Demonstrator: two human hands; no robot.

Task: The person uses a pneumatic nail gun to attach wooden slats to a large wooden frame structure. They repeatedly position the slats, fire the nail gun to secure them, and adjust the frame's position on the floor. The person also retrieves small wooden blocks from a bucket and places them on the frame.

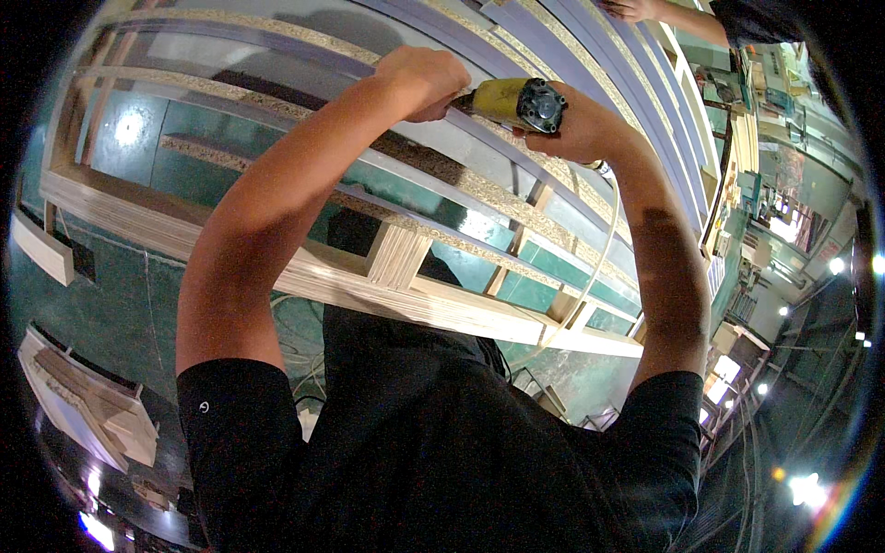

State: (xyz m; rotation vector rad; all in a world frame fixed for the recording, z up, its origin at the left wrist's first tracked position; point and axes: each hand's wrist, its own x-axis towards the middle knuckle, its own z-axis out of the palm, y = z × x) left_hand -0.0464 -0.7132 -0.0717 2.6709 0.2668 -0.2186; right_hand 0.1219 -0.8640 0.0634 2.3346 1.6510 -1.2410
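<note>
My right hand (pixel 583 127) is wrapped around a yellow air nail gun (pixel 501 100) with a black round end cap. A pale air hose (pixel 606 249) hangs from below that hand and curves down past the frame's near side. My left hand (pixel 422 81) is curled closed by the gun's front end; its fingertips and whatever they grip are hidden. Both hands are above long particleboard strips (pixel 461 184) that stand on edge, side by side, in a pale wooden frame (pixel 442 309). Plywood blocks (pixel 398 255) sit between the near beam and the strips.
Another person's hand (pixel 631 9) rests at the far right of the strips. A loose board (pixel 41 244) lies at the left, and wood panels (pixel 88 401) lie lower left on the green floor (pixel 161 304). Stacked timber (pixel 745 138) stands right.
</note>
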